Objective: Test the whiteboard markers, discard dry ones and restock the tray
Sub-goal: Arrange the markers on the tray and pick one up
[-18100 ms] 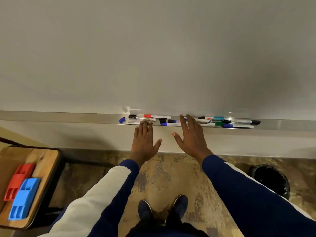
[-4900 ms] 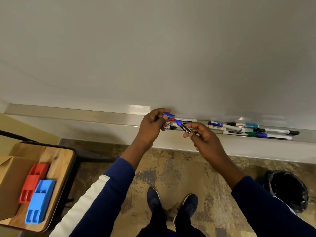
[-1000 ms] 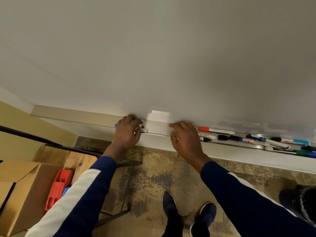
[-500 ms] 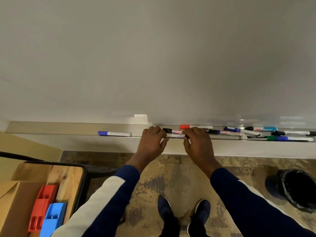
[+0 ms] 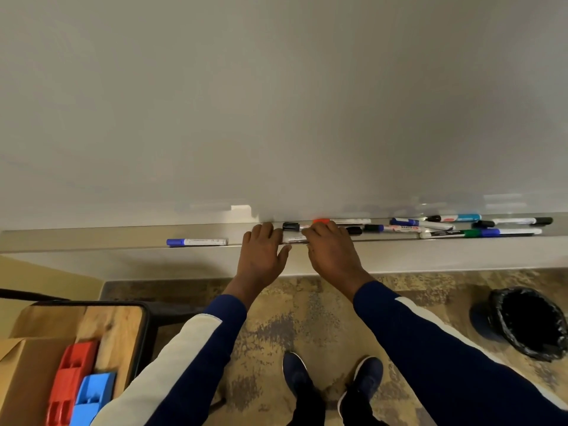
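Right now both hands are down at the whiteboard's tray (image 5: 92, 238), close side by side but not touching. The left hand (image 5: 262, 255) lies palm down with its fingers curled over the front lip, and the right hand (image 5: 332, 252) reaches in the same way just beside it. Between them a white-barrelled marker (image 5: 294, 239) lies along the tray; fingertips of both hands sit at its two ends, though I cannot tell whether either hand actually has it pinched. Just behind it a black-capped marker (image 5: 292, 226) pokes out past the right hand's fingers, and a red-capped marker (image 5: 338, 222) lies behind that hand against the board.

Off to the left, well apart from the hands, a single blue-capped marker (image 5: 196, 241) lies alone on the tray. To the right the rest of the markers (image 5: 455, 226) lie in a loose heap, some crossing each other, with blue, black, green and teal caps showing.

Above it all the whiteboard (image 5: 276, 103) looks blank. Dark blue sleeves with a white panel run back toward the person, whose dark shoes (image 5: 332, 376) stand on patterned carpet. A bin with a black liner (image 5: 528, 324) stands on the floor at the right. At the lower left a wooden-topped table (image 5: 113, 324) holds a cardboard box (image 5: 24, 370), with a red holder (image 5: 70, 379) and a blue holder (image 5: 92, 395) lying beside each other.
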Tool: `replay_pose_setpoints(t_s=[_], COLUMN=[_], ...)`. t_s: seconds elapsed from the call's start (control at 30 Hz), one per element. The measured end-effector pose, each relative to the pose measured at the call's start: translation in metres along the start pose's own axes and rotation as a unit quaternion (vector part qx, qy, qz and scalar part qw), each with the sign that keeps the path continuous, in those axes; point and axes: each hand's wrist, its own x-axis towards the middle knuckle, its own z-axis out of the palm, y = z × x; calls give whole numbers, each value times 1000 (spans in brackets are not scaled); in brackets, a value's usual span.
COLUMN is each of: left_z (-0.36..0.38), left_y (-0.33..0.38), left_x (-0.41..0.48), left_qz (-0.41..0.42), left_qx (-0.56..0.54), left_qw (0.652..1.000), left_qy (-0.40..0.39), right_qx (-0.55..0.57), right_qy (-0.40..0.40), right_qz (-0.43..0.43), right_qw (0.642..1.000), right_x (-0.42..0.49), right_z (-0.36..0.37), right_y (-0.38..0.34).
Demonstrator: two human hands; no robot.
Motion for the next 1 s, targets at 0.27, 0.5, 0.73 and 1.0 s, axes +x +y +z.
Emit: replay_pose_setpoints(t_s=[0.27, 0.5, 0.73, 1.0], left_z=[21, 19, 20, 23], left_y=[1, 3, 15, 44], left_x=[-31, -32, -31, -26], left_qz=[-48, -48, -49, -67], left_qx=[52, 75, 86, 71], left_qw=[992, 988, 986, 988], left_qy=[-106, -128, -137, -117], right_qx=[-47, -23, 29, 227], right_qy=[-93, -99, -26, 102], right_qz=[9, 19, -8, 68], right_qw=[994, 995, 999, 966], right_x=[19, 28, 18, -14], right_z=[-8, -15, -17, -49], right_y=[-15, -11, 8, 53])
